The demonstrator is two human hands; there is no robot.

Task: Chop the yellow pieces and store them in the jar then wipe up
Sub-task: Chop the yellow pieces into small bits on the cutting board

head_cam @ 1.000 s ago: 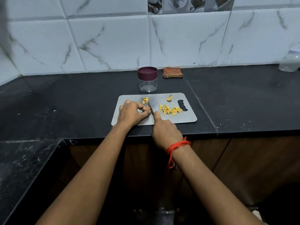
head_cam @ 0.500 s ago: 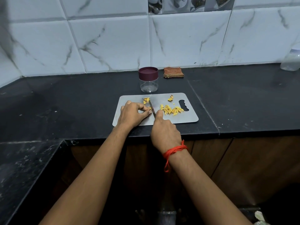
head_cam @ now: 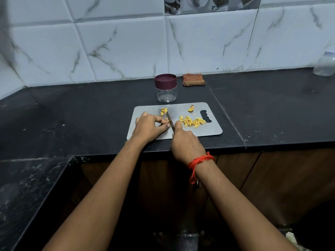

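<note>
Left hand (head_cam: 148,128): fingers are pinching a yellow piece (head_cam: 167,121) on cutting board (head_cam: 208,132). Right hand (head_cam: 186,144): fingers are clamping knife (head_cam: 170,121) alongside.

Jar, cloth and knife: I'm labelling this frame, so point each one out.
jar (head_cam: 166,94), head view, on its clear body.
cloth (head_cam: 194,79), head view, middle of its folded top.
knife (head_cam: 169,119), head view, on the bare blade.

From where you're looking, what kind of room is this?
Most likely a home kitchen: a dark stone counter runs along a marble-patterned tiled wall, a steel cutting board carries chopped yellow pieces, and a maroon-lidded jar stands behind it.
</note>
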